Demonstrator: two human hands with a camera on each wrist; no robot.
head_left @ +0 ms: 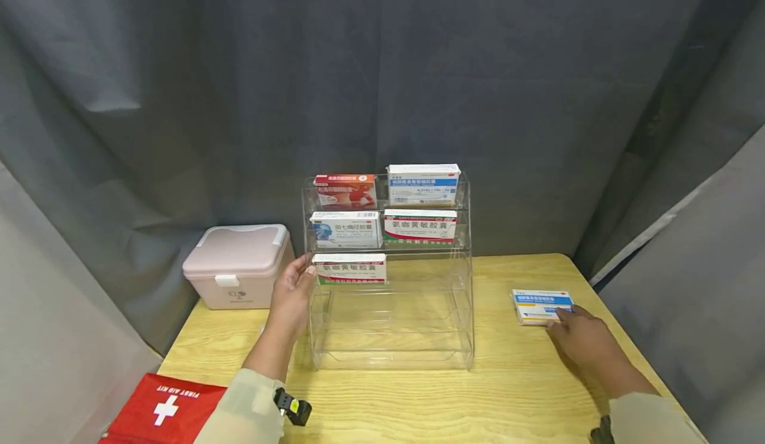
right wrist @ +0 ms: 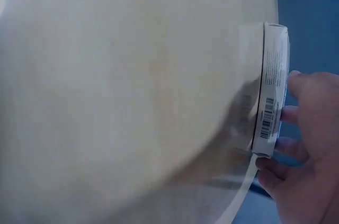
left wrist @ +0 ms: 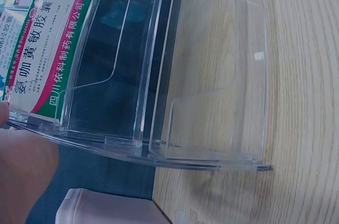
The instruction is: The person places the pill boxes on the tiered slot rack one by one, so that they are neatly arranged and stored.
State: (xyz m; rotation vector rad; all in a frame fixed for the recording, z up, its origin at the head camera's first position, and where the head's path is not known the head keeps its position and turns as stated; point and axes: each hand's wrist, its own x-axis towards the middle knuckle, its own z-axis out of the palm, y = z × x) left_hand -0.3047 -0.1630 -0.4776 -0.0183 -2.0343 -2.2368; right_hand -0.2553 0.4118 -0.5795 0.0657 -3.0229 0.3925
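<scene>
A clear acrylic tiered rack (head_left: pixel 391 358) stands mid-table with medicine boxes on its upper three tiers. My left hand (head_left: pixel 293 295) holds the rack's left side panel, thumb in front beside a white, red and green capsule box (head_left: pixel 350 270) on the third tier. That box (left wrist: pixel 47 54) also shows in the left wrist view, with part of the left hand (left wrist: pixel 24 168) at the panel edge. Off to the right, a blue-and-white medicine box (head_left: pixel 534 304) lies flat on the table. My right hand (head_left: pixel 588 341) grips its near right corner; the right wrist view shows fingertips (right wrist: pixel 288 113) against this box (right wrist: pixel 271 89).
Higher on the rack sit a red box (head_left: pixel 345 192), a blue-and-white box (head_left: pixel 424 185), a white-and-blue box (head_left: pixel 345 230) and another capsule box (head_left: pixel 420 227). A pink lidded case (head_left: pixel 233 275) stands left; a red first-aid pouch (head_left: pixel 173 411) lies nearer. Grey curtains hang behind the wooden table (head_left: pixel 382 407).
</scene>
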